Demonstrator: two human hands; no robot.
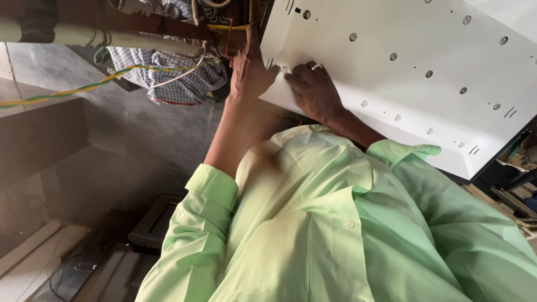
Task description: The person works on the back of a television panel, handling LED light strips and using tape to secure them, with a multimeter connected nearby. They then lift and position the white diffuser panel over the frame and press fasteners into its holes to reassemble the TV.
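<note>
White sheet-metal panel (414, 84), flat and pierced with rows of small round holes, fills the upper right of the head view and slopes down toward the person's chest, its near edge just above the pale green shirt (313, 223). The left hand (249, 70) lies at the panel's left edge, fingers extended and close together, thumb side against the rim, so that it steadies the edge rather than closing round it. The right hand (314, 89) rests on the panel face just beside the left hand, fingers curled narrow with the tips pressed near a small hole; whether something small is pinched between the fingertips cannot be told from this view. A ring shows on one finger. The panel appears rigid and thin, probably of moderate weight for its size, with a smooth painted finish that is likely to slide under dry fingers. Its edges may be sharp, and a thin sheet of this span may flex or dent if lifted by one corner. The sound holding places are judged to be the two opposite long edges, palms under the rim, not the perforated face. Beyond the left edge hang a checked cloth (179, 75), a yellow-green cable (84, 89) and a pale pipe (112, 38), all near the left hand but apart from the panel.
</note>
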